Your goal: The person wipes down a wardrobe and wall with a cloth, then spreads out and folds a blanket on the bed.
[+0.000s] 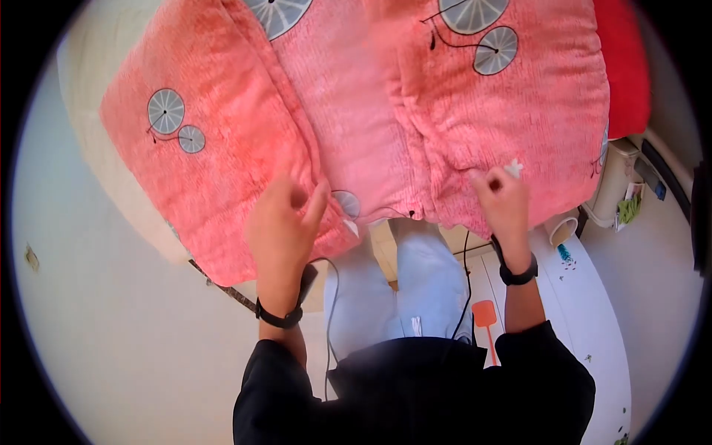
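A pink plush blanket (356,96) printed with grey-wheeled bicycles lies spread in front of me, its left and right sides folded over toward the middle. My left hand (282,230) is over the lower part of the left fold, thumb and forefinger apart with nothing visible between them. On the right fold, my right hand (506,202) has its fingers curled and pinched at the wrinkled plush. A small white patch (513,167) shows just beyond its knuckles; what it is I cannot make out. Dark bands circle both wrists.
Red fabric (623,67) lies beyond the blanket's right side. At lower right, an orange fly swatter (484,314) and a cup-like container (562,230) are by a white surface (586,326). Dark cords hang near my legs. A pale wall (96,311) is at left.
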Available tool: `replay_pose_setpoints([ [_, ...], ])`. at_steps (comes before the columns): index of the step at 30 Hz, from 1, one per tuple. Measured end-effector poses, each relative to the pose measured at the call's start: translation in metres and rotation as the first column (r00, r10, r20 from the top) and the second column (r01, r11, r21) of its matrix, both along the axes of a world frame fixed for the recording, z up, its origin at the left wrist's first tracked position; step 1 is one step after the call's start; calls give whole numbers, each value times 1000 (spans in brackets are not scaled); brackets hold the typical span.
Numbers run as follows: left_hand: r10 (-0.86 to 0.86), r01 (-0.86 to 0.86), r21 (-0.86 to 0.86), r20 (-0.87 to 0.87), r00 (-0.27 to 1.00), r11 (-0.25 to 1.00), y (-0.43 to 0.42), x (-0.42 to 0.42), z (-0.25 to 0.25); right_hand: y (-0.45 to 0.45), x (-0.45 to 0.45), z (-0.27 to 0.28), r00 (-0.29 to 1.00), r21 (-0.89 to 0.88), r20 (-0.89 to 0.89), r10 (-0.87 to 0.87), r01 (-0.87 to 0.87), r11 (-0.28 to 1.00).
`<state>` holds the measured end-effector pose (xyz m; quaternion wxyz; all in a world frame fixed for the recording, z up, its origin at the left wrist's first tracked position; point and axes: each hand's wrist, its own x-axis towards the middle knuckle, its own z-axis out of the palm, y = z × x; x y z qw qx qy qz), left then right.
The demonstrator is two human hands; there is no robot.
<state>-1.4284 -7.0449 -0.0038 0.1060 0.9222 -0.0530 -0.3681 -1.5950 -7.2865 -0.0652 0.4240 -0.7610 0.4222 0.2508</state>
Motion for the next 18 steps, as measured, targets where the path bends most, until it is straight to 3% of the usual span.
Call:
replay_pose_setpoints([
  [1, 55, -28, 228, -115, 992, 973, 6, 0, 5, 1, 1, 1, 967, 1, -196, 162, -165, 986],
  [2, -2, 5, 181, -17, 1000, 983, 16, -11, -12, 13, -3, -13, 951, -173, -127, 283, -302, 937],
  [4, -102, 84, 98, 189, 977, 992, 44, -50, -83, 50, -18, -58, 846, -522, -53, 530, -476, 708],
  [6, -238, 179, 195, 344, 908, 964, 38, -67, -124, 57, -8, -69, 901, -488, -13, 435, -385, 783],
  [11, -6, 28, -61, 328, 944, 998, 51, -64, -163, 51, -12, -76, 909, -391, -4, 418, -386, 835],
  [16, 7, 69, -313, 235, 972, 947, 63, -59, -133, 46, -1, -55, 867, -332, 72, 493, -445, 832],
  [18, -15, 113, -442, 220, 975, 890, 63, -66, -120, 54, -6, -49, 834, -386, 77, 547, -481, 787],
])
